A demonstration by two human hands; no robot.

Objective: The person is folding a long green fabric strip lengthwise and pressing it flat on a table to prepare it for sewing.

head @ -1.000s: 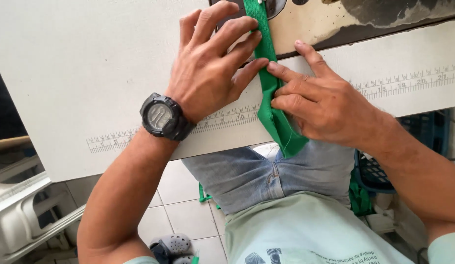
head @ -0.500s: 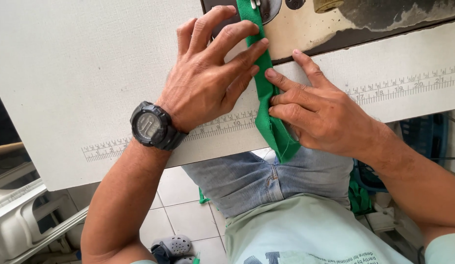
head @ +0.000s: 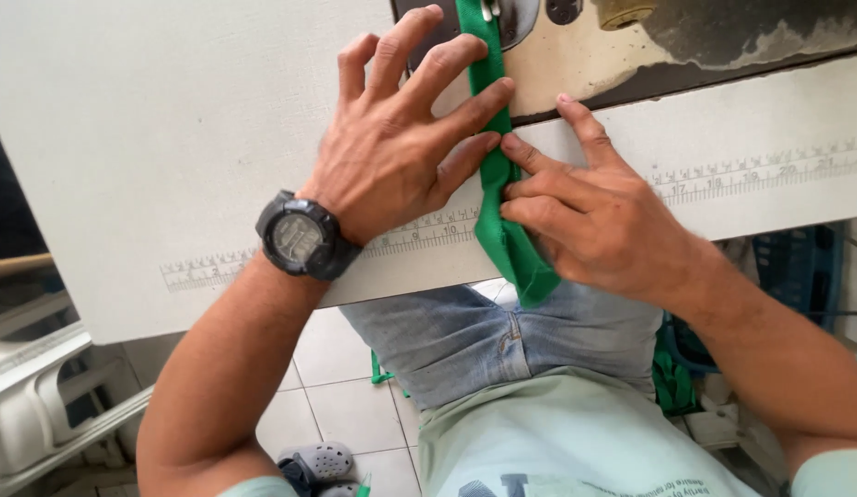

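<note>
From the head camera, looking straight down, the left hand (head: 392,156) lay flat on the white surface (head: 171,138) with its fingers spread and stretched forward. Its index and middle fingertips (head: 502,87) pressed on the left edge of a narrow green fabric strip (head: 495,184); the hand was open, gripping nothing, only holding the strip down. A black digital wristwatch (head: 298,237) sat on that wrist.

The right hand (head: 599,221) rested just beside the strip on its other side. Its fingers were partly curled, with the index finger (head: 530,156) and the one below it touching the right edge of the fabric, and another finger stretched forward on the surface. Whether the thumb pinched the strip from beneath could not be told.

The green strip ran from the metal plate of a sewing machine (head: 631,46) at the top of the view, down between the two hands, across a printed ruler scale (head: 751,175) along the front of the surface, and hung over the front edge above the person's lap. The machine's bed was cream-coloured, worn and stained dark.

Below the surface showed blue jeans (head: 465,340) and a pale green shirt (head: 557,442). A grey sandal (head: 313,460) stood on the tiled floor (head: 336,405), and more green material (head: 672,377) lay by the right thigh.
</note>
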